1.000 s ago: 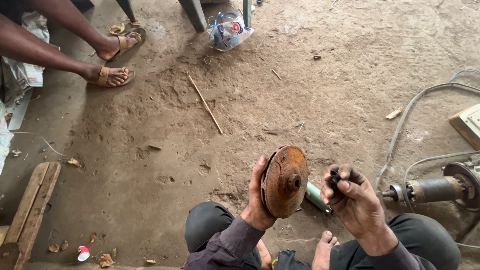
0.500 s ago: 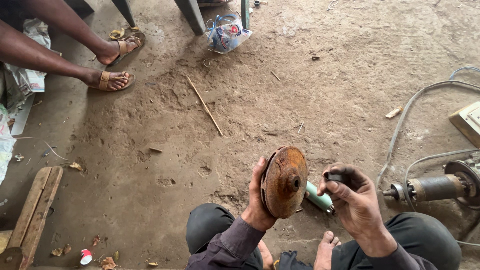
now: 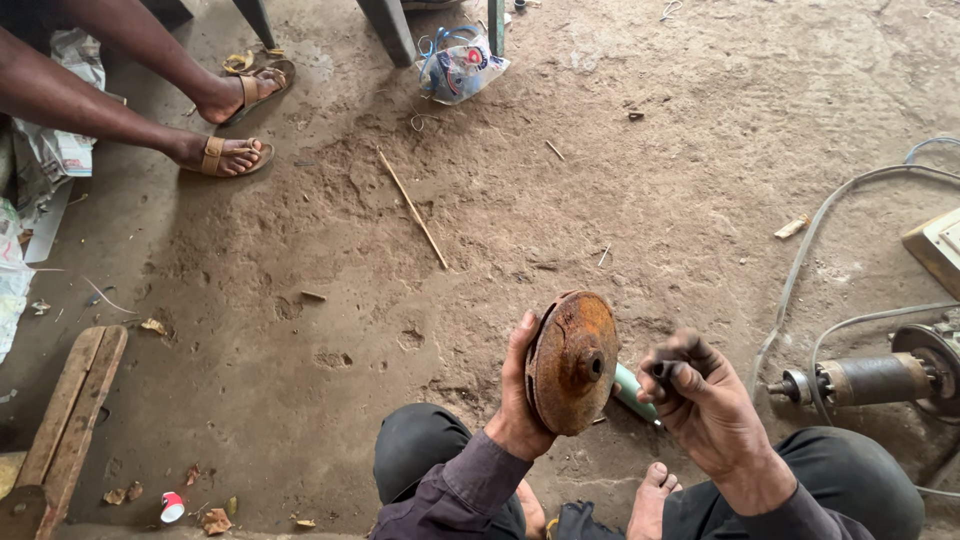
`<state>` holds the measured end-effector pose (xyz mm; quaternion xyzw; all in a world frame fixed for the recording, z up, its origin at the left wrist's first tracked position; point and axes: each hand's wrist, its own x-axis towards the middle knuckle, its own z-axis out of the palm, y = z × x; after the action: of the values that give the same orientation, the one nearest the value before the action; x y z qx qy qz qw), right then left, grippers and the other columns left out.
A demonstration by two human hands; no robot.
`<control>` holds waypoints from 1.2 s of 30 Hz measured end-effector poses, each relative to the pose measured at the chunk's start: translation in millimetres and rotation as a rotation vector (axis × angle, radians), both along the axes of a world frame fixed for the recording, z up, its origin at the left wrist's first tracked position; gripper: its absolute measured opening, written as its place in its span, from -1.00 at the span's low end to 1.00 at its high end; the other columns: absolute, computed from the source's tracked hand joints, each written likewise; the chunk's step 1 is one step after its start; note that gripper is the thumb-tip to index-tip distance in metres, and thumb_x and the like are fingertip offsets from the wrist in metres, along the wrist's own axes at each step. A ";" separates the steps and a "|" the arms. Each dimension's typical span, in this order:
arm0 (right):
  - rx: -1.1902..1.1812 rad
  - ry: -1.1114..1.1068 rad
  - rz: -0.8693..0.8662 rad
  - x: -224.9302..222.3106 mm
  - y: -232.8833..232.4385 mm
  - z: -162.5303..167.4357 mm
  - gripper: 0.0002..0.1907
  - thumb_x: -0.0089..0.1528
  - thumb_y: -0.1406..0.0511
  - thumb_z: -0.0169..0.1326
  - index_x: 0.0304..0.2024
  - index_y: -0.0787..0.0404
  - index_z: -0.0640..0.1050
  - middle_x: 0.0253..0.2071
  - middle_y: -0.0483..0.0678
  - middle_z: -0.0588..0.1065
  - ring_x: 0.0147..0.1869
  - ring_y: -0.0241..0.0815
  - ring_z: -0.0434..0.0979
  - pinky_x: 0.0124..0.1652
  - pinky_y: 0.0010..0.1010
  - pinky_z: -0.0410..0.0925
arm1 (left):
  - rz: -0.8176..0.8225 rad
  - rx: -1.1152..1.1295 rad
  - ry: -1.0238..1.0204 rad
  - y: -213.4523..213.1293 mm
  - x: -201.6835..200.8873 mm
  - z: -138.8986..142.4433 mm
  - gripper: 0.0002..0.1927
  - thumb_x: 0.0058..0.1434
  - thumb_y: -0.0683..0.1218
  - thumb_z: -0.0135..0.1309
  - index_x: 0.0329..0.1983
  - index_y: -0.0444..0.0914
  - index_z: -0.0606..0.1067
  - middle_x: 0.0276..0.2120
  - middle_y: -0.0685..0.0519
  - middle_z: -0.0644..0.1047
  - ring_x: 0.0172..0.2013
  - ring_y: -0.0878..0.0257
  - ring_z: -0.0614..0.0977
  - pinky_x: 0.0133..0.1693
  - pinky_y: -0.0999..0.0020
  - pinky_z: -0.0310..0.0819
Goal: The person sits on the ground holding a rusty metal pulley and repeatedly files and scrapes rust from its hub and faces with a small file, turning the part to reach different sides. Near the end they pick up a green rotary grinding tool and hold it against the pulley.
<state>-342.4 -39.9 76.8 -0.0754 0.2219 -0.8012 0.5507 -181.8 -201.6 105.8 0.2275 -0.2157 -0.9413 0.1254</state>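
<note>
Since a moment ago our right hand has drawn back, grip pinching a small dark piece. Our left hand clamps the rusty disc upright, hub facing that piece.

One rusty disc is in view, one green-handled tool lies on the ground, and one small dark piece shows at the fingertips of the two hands, a left hand and a right hand. Two sandalled feet, one and another, belong to another person, and one bare foot to the wearer. There are also one thin stick, one plastic bag, one motor shaft, two wooden planks and one small red-and-white cup.
</note>
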 end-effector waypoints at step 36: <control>0.543 1.252 -0.260 31.1 -13.3 34.2 -0.74 0.27 0.33 0.17 0.00 0.28 0.58 -0.09 0.01 0.64 -0.04 -0.23 0.67 -0.05 -0.44 0.55 | 0.002 -0.026 0.072 1.4 0.7 5.1 -0.11 0.31 0.49 -0.17 0.39 -0.28 0.35 0.07 -0.11 0.53 0.03 0.13 0.59 0.07 0.18 0.54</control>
<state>-311.3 -53.3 110.9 -0.3560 0.6975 -0.5825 0.2180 -181.1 -200.2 110.9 0.1922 -0.2232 -0.9458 0.1369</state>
